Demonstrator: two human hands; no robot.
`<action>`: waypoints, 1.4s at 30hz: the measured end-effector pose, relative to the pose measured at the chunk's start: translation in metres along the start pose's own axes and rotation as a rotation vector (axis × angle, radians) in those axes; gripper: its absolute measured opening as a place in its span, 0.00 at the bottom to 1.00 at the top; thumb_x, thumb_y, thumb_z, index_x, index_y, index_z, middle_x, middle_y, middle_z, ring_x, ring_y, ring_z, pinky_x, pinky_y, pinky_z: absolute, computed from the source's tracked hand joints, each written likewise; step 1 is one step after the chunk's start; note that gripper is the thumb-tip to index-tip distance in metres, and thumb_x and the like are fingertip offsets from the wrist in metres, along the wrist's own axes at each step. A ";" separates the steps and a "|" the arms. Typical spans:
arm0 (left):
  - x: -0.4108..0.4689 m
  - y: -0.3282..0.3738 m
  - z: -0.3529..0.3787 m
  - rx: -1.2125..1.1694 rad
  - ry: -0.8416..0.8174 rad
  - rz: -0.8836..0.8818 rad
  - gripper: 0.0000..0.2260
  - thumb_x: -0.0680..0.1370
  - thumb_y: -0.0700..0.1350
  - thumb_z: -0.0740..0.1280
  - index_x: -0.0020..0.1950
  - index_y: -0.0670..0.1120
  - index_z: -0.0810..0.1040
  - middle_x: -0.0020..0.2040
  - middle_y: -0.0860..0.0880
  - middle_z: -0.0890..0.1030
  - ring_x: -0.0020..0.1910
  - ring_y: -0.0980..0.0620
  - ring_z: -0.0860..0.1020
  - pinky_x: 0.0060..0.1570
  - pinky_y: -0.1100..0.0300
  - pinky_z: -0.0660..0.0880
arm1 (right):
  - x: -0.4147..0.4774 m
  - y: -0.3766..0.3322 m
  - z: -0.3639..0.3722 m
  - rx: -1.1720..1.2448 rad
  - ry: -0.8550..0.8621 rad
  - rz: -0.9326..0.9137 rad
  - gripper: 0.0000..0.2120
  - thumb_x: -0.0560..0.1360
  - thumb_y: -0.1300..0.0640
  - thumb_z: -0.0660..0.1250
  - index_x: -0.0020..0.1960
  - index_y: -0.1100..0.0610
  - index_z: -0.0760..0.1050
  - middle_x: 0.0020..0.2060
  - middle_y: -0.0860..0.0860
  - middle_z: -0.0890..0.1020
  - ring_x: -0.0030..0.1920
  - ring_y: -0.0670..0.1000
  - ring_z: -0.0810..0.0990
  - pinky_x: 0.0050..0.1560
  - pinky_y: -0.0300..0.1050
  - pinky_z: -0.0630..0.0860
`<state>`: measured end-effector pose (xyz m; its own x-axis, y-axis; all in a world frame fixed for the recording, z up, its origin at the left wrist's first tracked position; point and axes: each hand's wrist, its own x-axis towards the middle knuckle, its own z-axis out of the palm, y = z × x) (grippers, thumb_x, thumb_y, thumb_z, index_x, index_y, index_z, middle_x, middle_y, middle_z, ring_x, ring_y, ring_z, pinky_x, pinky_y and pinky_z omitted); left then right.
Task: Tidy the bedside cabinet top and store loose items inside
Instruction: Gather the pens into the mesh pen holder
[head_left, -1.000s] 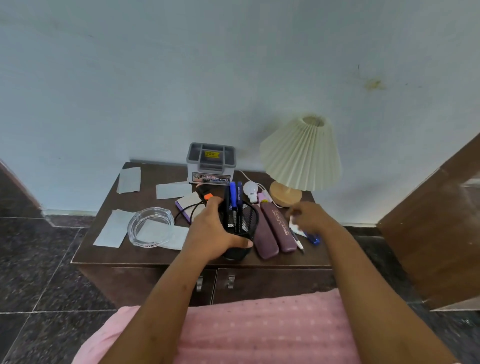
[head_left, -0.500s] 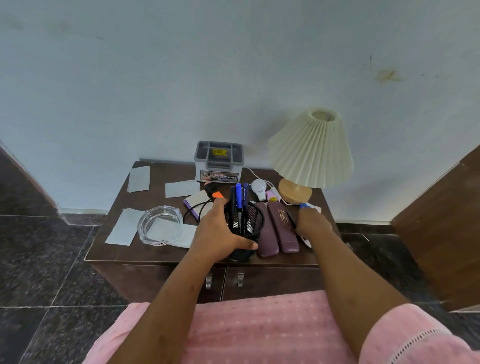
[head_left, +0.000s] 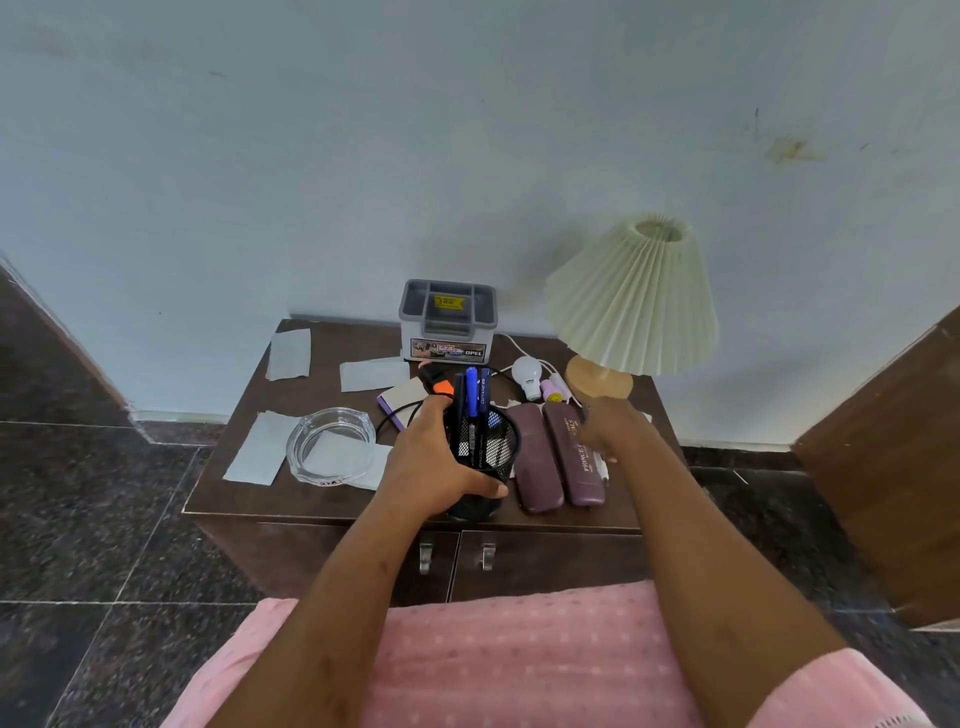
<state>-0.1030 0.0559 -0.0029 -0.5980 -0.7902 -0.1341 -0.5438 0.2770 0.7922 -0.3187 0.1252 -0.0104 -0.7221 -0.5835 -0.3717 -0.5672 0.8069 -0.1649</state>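
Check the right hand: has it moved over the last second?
Yes. The right hand has shifted left, from beside the right maroon case to over its edge, toward the pen holder.

**Your right hand has come in from the cabinet's right edge**

1 s ago your right hand (head_left: 605, 431) lay to the right of the 2 maroon cases, over a blue-capped pen lying on the top. 0.5 s ago it had lifted toward the lamp base (head_left: 597, 376), with the blue tip showing above the knuckles. Now it has shifted left to centre-right of the frame, over the right-hand case (head_left: 574, 462) and nearer the mesh pen holder (head_left: 496, 460). The blue tip is now hidden, so you cannot tell whether the fingers hold the pen.
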 end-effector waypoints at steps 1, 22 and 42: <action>0.000 0.000 0.000 0.003 -0.001 -0.001 0.47 0.55 0.50 0.82 0.68 0.50 0.63 0.64 0.50 0.74 0.61 0.50 0.72 0.57 0.58 0.68 | -0.002 -0.004 -0.004 0.030 0.004 -0.017 0.07 0.74 0.59 0.63 0.38 0.59 0.68 0.37 0.55 0.75 0.40 0.56 0.76 0.41 0.44 0.72; 0.006 -0.008 -0.016 -0.007 0.074 0.019 0.43 0.55 0.52 0.81 0.64 0.50 0.65 0.50 0.57 0.71 0.49 0.55 0.72 0.47 0.62 0.68 | -0.049 -0.077 -0.021 0.441 0.125 -0.707 0.09 0.72 0.59 0.69 0.52 0.58 0.78 0.44 0.49 0.80 0.37 0.39 0.73 0.37 0.23 0.68; 0.011 -0.031 -0.065 -0.127 0.232 -0.094 0.38 0.53 0.58 0.80 0.59 0.55 0.69 0.48 0.60 0.74 0.51 0.53 0.74 0.54 0.57 0.72 | 0.015 -0.070 0.017 0.387 0.118 -0.452 0.13 0.78 0.62 0.57 0.57 0.56 0.77 0.54 0.54 0.80 0.53 0.51 0.76 0.51 0.42 0.71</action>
<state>-0.0540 0.0031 0.0102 -0.3895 -0.9173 -0.0823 -0.5038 0.1374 0.8528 -0.2837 0.0616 -0.0198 -0.4947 -0.8647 -0.0868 -0.6589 0.4384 -0.6113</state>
